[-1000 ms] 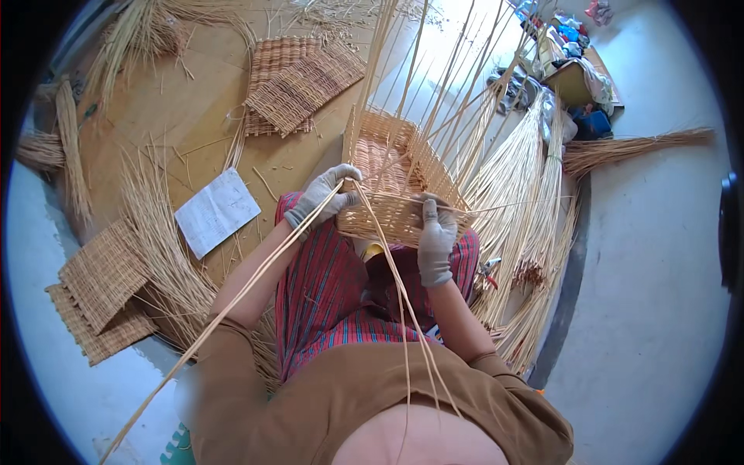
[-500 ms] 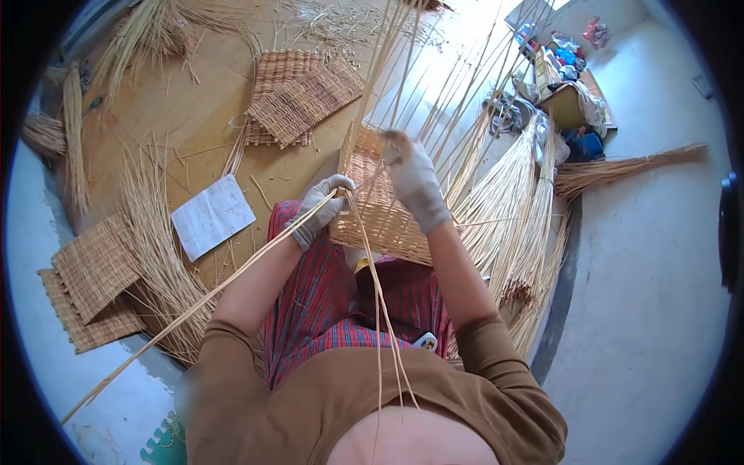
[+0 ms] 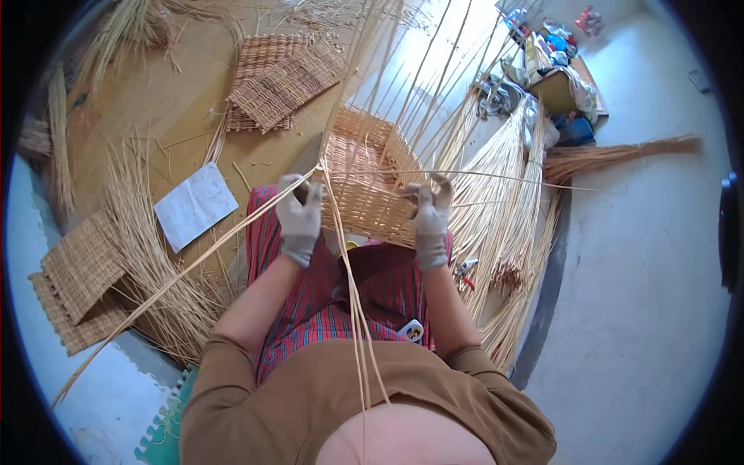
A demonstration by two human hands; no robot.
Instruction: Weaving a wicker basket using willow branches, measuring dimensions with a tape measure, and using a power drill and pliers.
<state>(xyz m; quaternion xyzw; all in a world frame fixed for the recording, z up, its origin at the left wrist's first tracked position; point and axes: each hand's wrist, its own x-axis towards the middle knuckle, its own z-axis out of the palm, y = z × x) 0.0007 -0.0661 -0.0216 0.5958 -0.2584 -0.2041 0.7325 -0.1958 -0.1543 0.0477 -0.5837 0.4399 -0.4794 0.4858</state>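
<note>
A pale wicker basket (image 3: 366,213) rests above my knees, with long upright canes rising from it and loose strands trailing from its near-left corner toward me. My gloved left hand (image 3: 300,208) is closed at that corner, its fingertips on the trailing strands (image 3: 232,231); exactly what the fingers pinch is partly hidden. My gloved right hand (image 3: 428,209) grips the basket's near-right corner with bent fingers, close to a thin strand lying across the rim toward the right.
Woven mats (image 3: 287,85) (image 3: 81,263), a white paper sheet (image 3: 195,207) and loose cane lie on the left. Long cane bundles (image 3: 496,201) and red-handled pliers (image 3: 467,280) are to my right, with a cluttered low bench (image 3: 562,89) at the back right.
My right hand rose over the basket, then came down to its near-right corner. My left hand shifted left and slightly down. A strand now stretches rightward across the rim.
</note>
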